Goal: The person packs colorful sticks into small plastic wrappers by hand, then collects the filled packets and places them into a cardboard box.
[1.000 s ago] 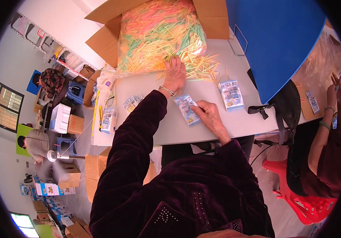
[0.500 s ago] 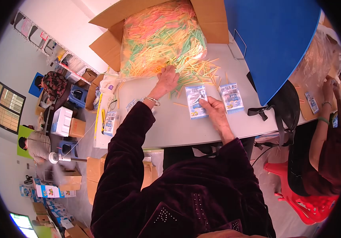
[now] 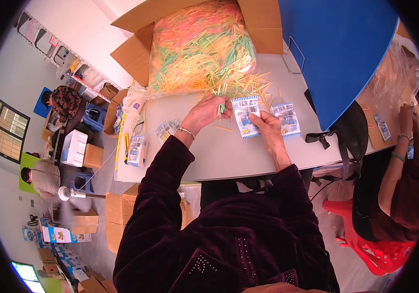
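My left hand point(image 3: 202, 115) is closed around a small bunch of thin green and yellow sticks point(image 3: 221, 108), just left of the packet. In my right hand point(image 3: 269, 131) is a flat blue-and-white printed packet point(image 3: 244, 113), its upper edge level with the sticks. Whether the packet's mouth is parted I cannot tell. Another such packet point(image 3: 288, 120) lies on the table partly behind my right hand. Beyond my hands, a clear bag point(image 3: 197, 56) full of pink, yellow and green sticks lies in an opened carton point(image 3: 261, 27), and loose sticks point(image 3: 252, 87) spill from it.
More packets point(image 3: 135, 151) lie at the table's left end, near a yellow cutter point(image 3: 126, 143). A blue panel point(image 3: 336, 53) stands at the right, with a black bag point(image 3: 353, 132) below it. Another person's arm point(image 3: 396, 161) is at the far right.
My left hand has drawn back from the stick pile toward me, now with a bunch of sticks showing. My right hand has lifted the packet slightly, up and to the right.
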### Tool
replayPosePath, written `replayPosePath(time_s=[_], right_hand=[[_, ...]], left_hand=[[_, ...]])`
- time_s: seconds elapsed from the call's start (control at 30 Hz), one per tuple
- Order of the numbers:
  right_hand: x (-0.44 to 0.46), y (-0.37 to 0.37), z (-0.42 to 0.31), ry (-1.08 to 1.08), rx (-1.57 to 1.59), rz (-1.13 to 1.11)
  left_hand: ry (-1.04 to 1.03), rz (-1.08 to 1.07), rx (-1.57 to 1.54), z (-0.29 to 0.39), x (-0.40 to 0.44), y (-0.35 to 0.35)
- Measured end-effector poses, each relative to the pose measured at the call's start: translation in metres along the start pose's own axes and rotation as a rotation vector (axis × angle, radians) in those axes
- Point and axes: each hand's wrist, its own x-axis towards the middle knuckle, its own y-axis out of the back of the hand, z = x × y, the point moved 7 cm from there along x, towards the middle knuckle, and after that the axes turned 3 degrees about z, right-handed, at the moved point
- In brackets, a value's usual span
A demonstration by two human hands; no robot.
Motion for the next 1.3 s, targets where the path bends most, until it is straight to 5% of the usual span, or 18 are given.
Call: replayPosePath(time_s=[0.07,0.17,0.67,1.03,1.3], right_hand=[[0.002,-0.001,0.004,-0.009,-0.012,-0.001],[0.002,-0.001,0.004,-0.009,-0.045,-0.002],[0.001,-0.003,0.006,0.008,-0.069,-0.036],[-0.005,-0.007,-0.002,0.003,-0.151,-0.103],[-0.006,-0.010,0.001,-0.003,-0.161,-0.184]], left_hand=[[-0.016,-0.066,-0.098,-0.004,0.000,-0.006],[-0.017,0.114,-0.129,-0.008,0.002,0.003],[0.062,-0.039,-0.279,-0.021,0.012,0.005],[-0.139,0.262,-0.146,0.010,0.000,-0.005],[-0.321,0.043,-0.256,0.035,-0.004,-0.026]])
